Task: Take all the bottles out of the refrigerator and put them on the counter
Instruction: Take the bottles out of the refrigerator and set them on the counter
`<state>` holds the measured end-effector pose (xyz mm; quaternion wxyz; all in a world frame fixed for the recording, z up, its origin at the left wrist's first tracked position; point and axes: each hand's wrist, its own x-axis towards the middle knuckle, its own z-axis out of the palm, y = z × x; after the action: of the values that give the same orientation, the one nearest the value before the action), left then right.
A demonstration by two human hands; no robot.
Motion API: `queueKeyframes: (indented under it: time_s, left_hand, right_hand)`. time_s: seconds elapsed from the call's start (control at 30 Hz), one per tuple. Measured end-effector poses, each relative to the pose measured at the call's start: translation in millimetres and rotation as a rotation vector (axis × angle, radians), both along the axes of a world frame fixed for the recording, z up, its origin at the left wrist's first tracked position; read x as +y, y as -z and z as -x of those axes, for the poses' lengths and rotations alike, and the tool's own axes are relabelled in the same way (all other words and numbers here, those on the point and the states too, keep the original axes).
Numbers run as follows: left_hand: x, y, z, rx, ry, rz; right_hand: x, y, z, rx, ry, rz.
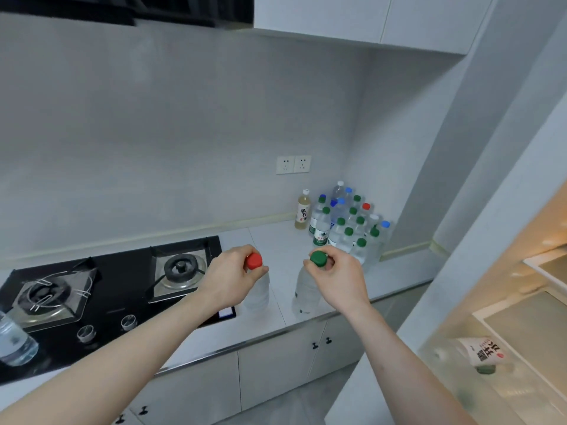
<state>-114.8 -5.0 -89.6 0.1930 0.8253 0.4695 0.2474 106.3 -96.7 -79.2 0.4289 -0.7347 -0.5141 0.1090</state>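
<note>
Bottle, clear, part in view (15,345), stands at the far left edge on the black gas hob (116,280). Left hand (233,279): grip closed round the neck of a red-capped bottle (257,286), fingers curled under the cap; its base sits at or just above the desk (276,240), beside the hob. Right hand (339,279): grip pinching the neck of a green-capped bottle (305,294) the same way, near the desk's front edge. Contact with the surface cannot be told for either.

Step in hand, by judgement: setting down two bottles fetched from the refrigerator. Next move calls for both bases flat on the desk, then release, then a turn right.

Cluster of bottles (349,225), green, blue and red caps, packed upright in the back corner; a yellowish labelled bottle (303,210) just left of it.

Refrigerator (521,302), open at right: one labelled bottle (481,355) lies on a lower shelf, so the task is not done.
</note>
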Motion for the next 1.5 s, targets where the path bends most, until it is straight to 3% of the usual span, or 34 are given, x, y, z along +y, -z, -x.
queueKeyframes:
  time_s: [0.9, 1.5]
  left_hand:
    - [291, 39, -158, 0.187, -0.047, 0.159]
    - [461, 109, -237, 0.476, 0.063, 0.225]
  right_hand:
    - [269, 44, -137, -0.157, -0.063, 0.326]
    - [414, 116, -169, -0.175, 0.005, 0.488]
